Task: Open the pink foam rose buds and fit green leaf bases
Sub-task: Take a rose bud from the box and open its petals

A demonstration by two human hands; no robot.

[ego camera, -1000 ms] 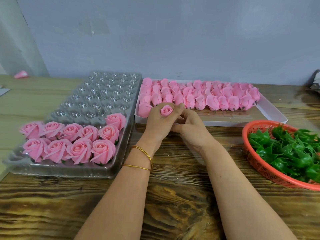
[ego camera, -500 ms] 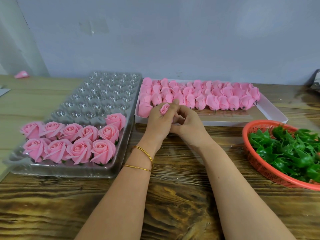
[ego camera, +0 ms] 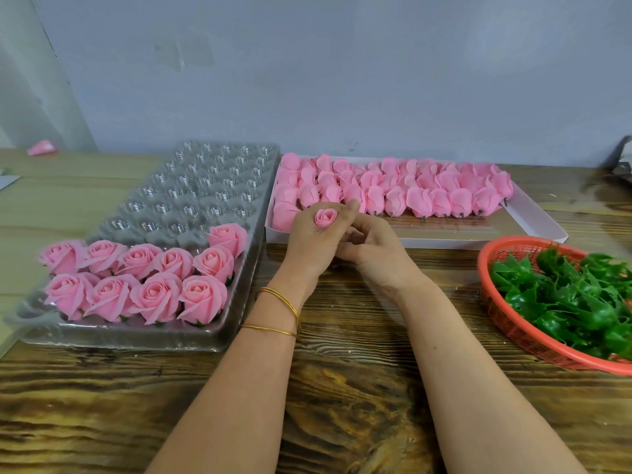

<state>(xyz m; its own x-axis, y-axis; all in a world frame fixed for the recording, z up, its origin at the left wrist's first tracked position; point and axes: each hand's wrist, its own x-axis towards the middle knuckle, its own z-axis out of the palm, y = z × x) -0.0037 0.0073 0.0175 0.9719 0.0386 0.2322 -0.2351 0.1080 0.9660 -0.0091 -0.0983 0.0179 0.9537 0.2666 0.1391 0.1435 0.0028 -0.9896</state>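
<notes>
My left hand (ego camera: 313, 242) grips a closed pink rose bud (ego camera: 325, 217), its top facing me, just in front of the white box. My right hand (ego camera: 374, 253) is close beside it on the right, fingers curled toward the bud's underside; what they touch is hidden. Rows of closed pink buds (ego camera: 393, 193) lie in the white cardboard box (ego camera: 533, 220). Green leaf bases (ego camera: 574, 299) fill an orange basket (ego camera: 492, 302) at the right. Several opened roses (ego camera: 136, 285) stand in the near rows of a clear plastic tray (ego camera: 191, 186).
The wooden table (ego camera: 342, 388) extends toward me below my forearms. A stray pink piece (ego camera: 42, 148) lies far left by the wall. A dark crumpled bag (ego camera: 624, 162) shows at the right edge. Two gold bangles (ego camera: 277, 313) circle my left wrist.
The bud has turned in my left hand so its top faces me again, and my right hand's fingers have shifted slightly below it. Both hands stay in the same spot.
</notes>
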